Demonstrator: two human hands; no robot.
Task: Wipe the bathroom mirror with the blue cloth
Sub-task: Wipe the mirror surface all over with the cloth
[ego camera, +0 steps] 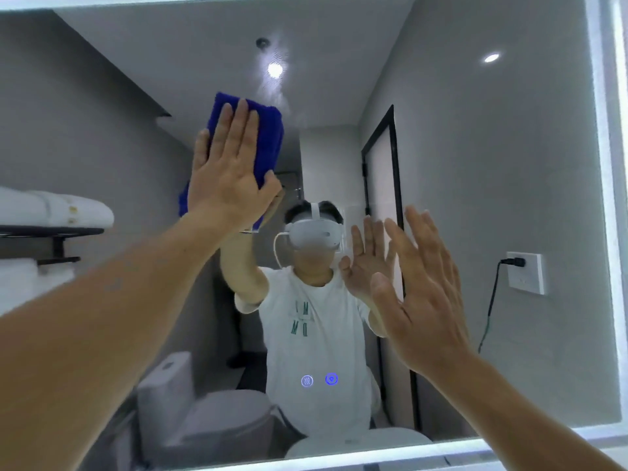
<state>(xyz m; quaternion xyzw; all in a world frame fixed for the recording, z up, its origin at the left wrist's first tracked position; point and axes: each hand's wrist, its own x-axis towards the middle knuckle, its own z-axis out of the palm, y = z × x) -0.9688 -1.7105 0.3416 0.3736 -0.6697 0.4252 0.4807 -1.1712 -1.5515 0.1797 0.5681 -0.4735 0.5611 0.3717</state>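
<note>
The bathroom mirror point(492, 158) fills almost the whole view and has a lit frosted border. My left hand point(227, 171) lies flat with straight fingers on the folded blue cloth point(268, 141) and presses it against the glass in the upper left-centre. Most of the cloth is hidden under the palm. My right hand point(421, 294) is raised at the right, fingers straight and spread, holding nothing, close to the glass; I cannot tell whether it touches.
Two small lit touch icons point(319, 380) glow on the glass at lower centre. The mirror's bright lower edge point(373, 457) runs along the bottom. Reflected in the glass are a person, a toilet, a towel shelf, a door and a wall socket.
</note>
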